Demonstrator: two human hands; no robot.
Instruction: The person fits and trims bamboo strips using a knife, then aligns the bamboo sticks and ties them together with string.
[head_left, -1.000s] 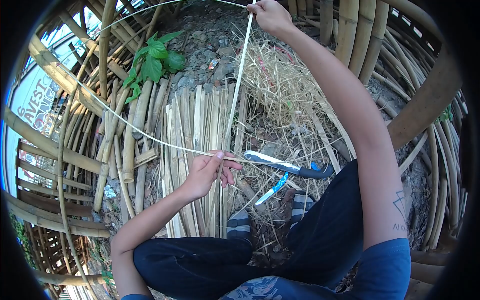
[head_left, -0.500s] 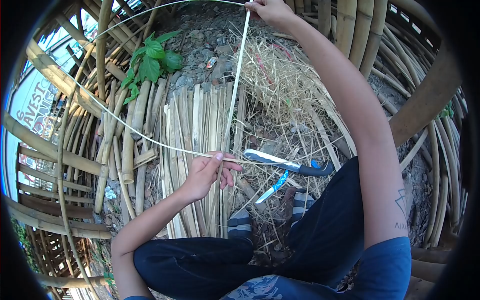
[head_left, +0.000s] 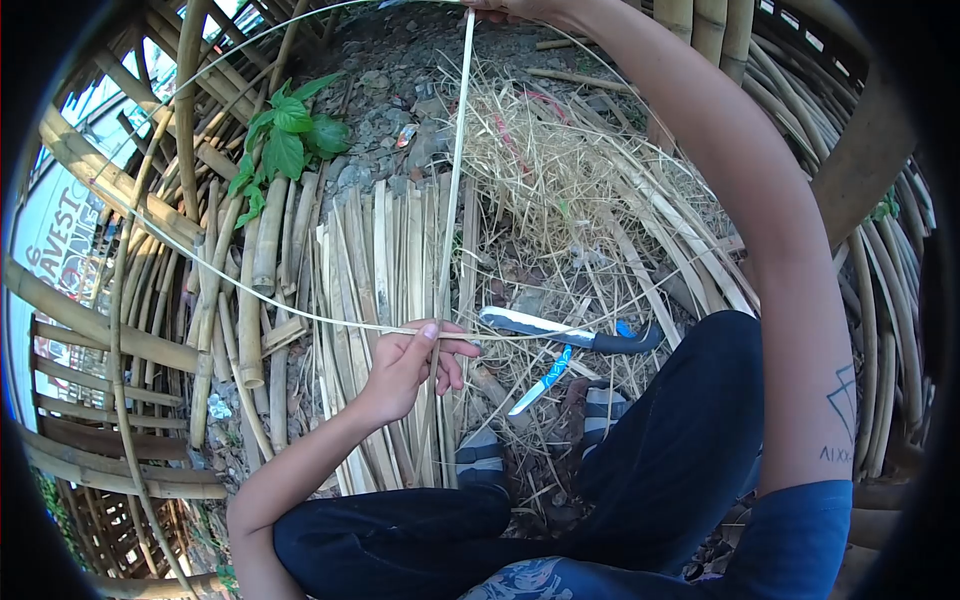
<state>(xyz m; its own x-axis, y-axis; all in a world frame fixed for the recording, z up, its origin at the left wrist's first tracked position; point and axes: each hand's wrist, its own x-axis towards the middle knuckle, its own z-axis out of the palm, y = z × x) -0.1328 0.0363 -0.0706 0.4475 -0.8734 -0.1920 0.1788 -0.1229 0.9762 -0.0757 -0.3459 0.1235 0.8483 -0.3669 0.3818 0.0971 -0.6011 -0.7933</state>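
Between the thumb and fingers of my left hand is a thin pale bamboo strip, which curves away to the left and loops over the top. Another stretch of strip runs almost straight from my left hand up to my right hand. My right hand is partly cut off at the top edge, its fingers pinched on the strip. A knife with a black handle lies on the ground right of my left hand, beside a blue-and-white blade-like piece.
Split bamboo slats lie beneath my left hand. A heap of shavings is beyond the knife. Bamboo poles and a green plant stand left; a curved pole rises at right. My shoes are below.
My right hand has moved up, partly out of the frame, with the strip in it. My left hand keeps its hold and sits slightly lower. The view has shifted a little.
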